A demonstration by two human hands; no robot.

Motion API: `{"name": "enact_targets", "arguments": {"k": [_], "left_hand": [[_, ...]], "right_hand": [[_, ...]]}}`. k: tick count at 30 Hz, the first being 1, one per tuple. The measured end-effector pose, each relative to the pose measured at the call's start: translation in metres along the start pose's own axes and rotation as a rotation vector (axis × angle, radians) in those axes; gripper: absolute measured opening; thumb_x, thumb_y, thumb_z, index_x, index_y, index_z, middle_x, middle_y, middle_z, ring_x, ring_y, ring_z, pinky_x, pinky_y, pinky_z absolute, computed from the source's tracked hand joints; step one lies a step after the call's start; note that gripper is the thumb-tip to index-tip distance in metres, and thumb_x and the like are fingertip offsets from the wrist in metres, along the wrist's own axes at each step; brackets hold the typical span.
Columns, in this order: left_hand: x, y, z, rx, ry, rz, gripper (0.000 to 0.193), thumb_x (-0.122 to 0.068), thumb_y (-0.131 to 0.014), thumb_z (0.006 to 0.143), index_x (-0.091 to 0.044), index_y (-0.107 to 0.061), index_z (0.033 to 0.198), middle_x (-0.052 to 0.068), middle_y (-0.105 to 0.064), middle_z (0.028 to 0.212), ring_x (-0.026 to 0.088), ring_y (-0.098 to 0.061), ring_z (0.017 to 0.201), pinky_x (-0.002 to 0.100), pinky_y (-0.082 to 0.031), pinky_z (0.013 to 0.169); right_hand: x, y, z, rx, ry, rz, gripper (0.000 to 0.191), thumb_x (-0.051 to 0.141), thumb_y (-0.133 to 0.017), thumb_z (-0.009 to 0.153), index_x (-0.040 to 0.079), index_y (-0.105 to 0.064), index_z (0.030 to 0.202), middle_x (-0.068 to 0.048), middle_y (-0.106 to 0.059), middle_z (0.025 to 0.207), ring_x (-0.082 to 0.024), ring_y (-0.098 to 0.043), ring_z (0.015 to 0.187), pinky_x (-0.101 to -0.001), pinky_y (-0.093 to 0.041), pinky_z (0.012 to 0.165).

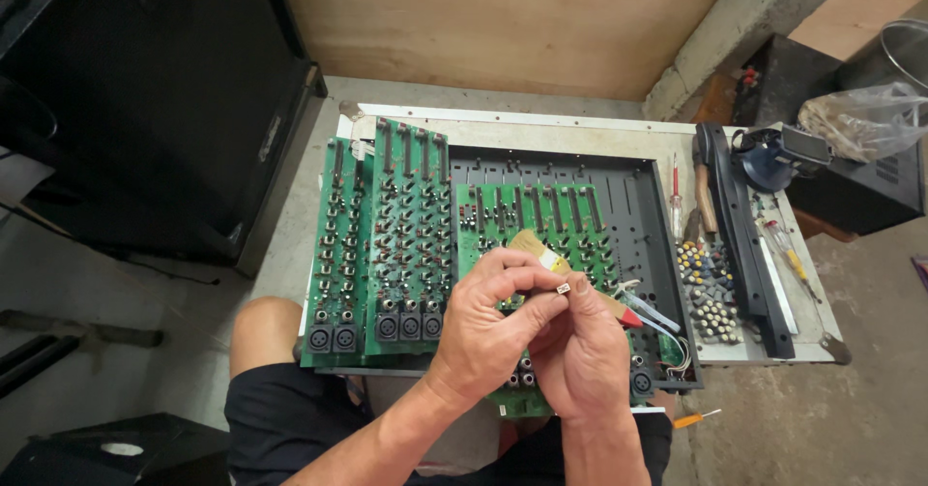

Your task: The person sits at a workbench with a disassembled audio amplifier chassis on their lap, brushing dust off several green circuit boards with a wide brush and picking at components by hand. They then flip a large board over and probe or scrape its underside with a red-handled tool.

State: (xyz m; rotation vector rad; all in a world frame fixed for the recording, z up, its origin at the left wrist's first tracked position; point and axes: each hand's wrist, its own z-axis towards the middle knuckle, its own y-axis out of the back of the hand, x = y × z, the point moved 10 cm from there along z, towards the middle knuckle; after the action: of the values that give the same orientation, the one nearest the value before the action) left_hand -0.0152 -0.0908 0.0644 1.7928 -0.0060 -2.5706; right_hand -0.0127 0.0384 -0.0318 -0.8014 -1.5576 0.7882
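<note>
At the lower centre of the frame, the left hand [488, 326] and the right hand [580, 351] meet above a green circuit board [541, 225]. Their fingertips pinch together on a small white component [563, 289], held just over the board rather than seated in it. This looks like an inspection or fitting step; any placing would call for fine alignment with a slot. A brush [541, 254] with a pale handle lies behind the fingers, partly covered. Two more green boards [387, 244] lean at centre left in the open grey chassis [638, 186]. The component is too small to identify, and the hands hide the board's near edge.
</note>
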Motion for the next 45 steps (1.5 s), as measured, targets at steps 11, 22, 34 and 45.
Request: {"name": "enact_targets", "arguments": {"k": [11,22,34,45], "left_hand": [[0.007,-0.002,0.002,0.003,0.027,-0.014,0.015,-0.011,-0.081,0.085,-0.005,-0.078,0.099,0.006,-0.070,0.102,0.019,-0.069,0.096,0.031,-0.055,0.085],[0.009,-0.001,0.003,-0.001,0.042,-0.021,0.015,-0.011,-0.080,0.087,-0.005,-0.078,0.100,0.006,-0.070,0.103,0.018,-0.069,0.095,0.030,-0.056,0.083],[0.012,-0.002,0.001,0.001,0.078,-0.099,0.015,-0.006,-0.077,0.090,-0.004,-0.079,0.104,0.004,-0.068,0.102,0.012,-0.067,0.085,0.025,-0.055,0.072],[0.016,-0.008,0.002,0.002,0.124,-0.161,0.016,-0.003,-0.071,0.094,-0.002,-0.078,0.108,0.004,-0.066,0.106,0.010,-0.065,0.081,0.024,-0.054,0.067]], "right_hand": [[-0.002,-0.004,0.002,-0.053,-0.047,-0.055,0.037,0.031,-0.051,0.105,0.001,-0.062,0.124,-0.008,-0.069,0.120,-0.020,-0.065,0.113,-0.0386,-0.051,0.097],[-0.004,-0.004,0.004,-0.048,-0.060,-0.063,0.034,0.030,-0.051,0.105,0.002,-0.062,0.123,-0.006,-0.068,0.115,-0.017,-0.065,0.105,-0.0348,-0.052,0.091],[-0.005,-0.005,0.004,-0.037,-0.054,-0.086,0.034,0.030,-0.052,0.106,0.003,-0.062,0.124,-0.003,-0.067,0.111,-0.012,-0.063,0.096,-0.0299,-0.050,0.080],[0.002,-0.006,0.004,-0.001,-0.041,-0.118,0.029,0.027,-0.055,0.105,0.003,-0.063,0.121,-0.002,-0.065,0.103,-0.011,-0.060,0.088,-0.0279,-0.049,0.076]]}}
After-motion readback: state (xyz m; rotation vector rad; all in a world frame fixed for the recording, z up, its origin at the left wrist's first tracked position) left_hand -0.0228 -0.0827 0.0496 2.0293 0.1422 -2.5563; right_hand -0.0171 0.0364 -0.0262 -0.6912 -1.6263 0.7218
